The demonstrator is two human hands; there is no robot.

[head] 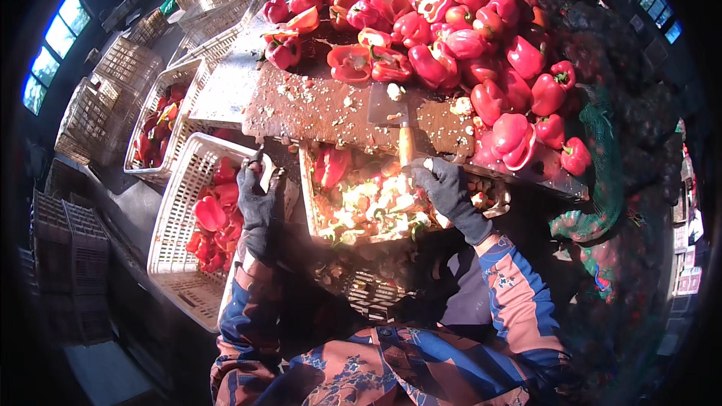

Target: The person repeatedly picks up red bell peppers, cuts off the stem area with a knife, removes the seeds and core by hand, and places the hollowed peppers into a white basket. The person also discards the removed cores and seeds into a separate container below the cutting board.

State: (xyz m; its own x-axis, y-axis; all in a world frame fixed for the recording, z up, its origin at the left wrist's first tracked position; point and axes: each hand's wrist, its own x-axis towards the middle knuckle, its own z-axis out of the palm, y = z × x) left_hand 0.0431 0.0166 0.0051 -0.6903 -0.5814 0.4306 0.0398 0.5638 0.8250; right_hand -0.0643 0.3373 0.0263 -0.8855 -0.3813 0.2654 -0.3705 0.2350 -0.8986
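Note:
My left hand [258, 203], in a dark glove, is at the near right corner of a tilted white plastic crate [163, 231], with its fingers around the rim. Red bell pepper pieces [210, 214] lie in that crate. My right hand [445, 187], also gloved, has its fingertips at the butt of the wooden handle of a cleaver [389, 104]. The cleaver's blade rests flat on a seed-strewn wooden board [316, 104], with a pale pepper core [395, 91] on it. Halved red bell peppers [350, 63] sit at the board's far edge.
Whole red bell peppers [414, 28] are heaped behind and right of the board. Below its near edge, a container [309, 192] holds pepper cores and scraps [378, 203]. Another crate [135, 164] of pepper pieces and stacked crates [127, 62] stand left. Green netting [601, 146] hangs right.

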